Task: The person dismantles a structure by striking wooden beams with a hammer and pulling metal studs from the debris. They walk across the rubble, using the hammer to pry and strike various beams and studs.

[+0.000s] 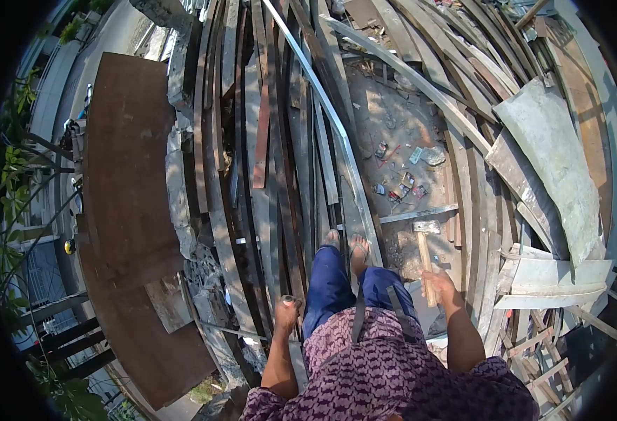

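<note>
My right hand point(440, 286) grips the wooden handle of a hammer point(426, 245), its metal head pointing away from me over the planks. My left hand point(286, 309) hangs at my side as a closed fist; I cannot see anything in it. Below me are my blue trousers and my feet in sandals point(346, 245), standing on long narrow wooden planks point(280, 161) laid side by side.
A wide rusty-brown board point(129, 189) lies at the left. Grey sheet pieces point(554, 161) lie at the right. Between the planks a gap shows dusty ground with litter point(399, 175). Broken concrete point(182, 210) runs along the planks' left edge. Foliage and railings are far left.
</note>
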The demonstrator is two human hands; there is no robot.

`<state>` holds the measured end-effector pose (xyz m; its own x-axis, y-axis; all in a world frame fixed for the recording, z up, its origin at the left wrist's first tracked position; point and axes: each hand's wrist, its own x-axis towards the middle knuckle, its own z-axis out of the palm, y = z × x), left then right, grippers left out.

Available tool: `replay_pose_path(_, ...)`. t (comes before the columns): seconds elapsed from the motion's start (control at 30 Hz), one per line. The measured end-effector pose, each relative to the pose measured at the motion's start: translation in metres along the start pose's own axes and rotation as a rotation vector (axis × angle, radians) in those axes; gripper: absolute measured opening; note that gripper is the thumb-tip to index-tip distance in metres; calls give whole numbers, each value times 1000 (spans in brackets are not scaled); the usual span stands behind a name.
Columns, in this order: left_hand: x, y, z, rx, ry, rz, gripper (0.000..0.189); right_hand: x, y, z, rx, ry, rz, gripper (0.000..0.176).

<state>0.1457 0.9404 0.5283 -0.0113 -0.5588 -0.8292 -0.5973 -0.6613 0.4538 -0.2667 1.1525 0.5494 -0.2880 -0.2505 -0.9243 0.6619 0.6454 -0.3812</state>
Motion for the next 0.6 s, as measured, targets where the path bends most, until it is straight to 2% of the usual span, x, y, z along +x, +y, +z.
replay_pose_path(0.03,15,7,6,-8,1,-12,15,7,-10,5,-10,-54,60,27)
replay_pose_path(0.1,44,15,23,286,2,224,21,28,-20,11,-55,-56,81,28)
replay_pose_path(0.13,50,31,32,275,-5,200,21,39,-26,19,-44,-94,102,29)
replay_pose_path(0.2,58,76,48,450,-88,231,27,74,-29,25,25,-163,201,28)
replay_pose_path(0.3,103,70,76,549,-114,218,28,140,-11,26,-52,-144,237,24)
replay_pose_path(0.33,113,69,83,535,-128,184,26,160,-8,29,-137,-75,165,19)
replay_pose_path(0.37,118,64,90,517,-140,154,26,181,-9,26,-163,-66,189,19)
replay_pose_path(0.43,133,56,99,689,-106,165,22,217,-34,34,-456,125,303,16)
replay_pose_path(0.5,139,45,103,757,-54,265,18,250,-72,41,-434,148,287,11)
replay_pose_path(0.6,150,38,97,668,31,248,18,309,-129,56,-317,309,155,11)
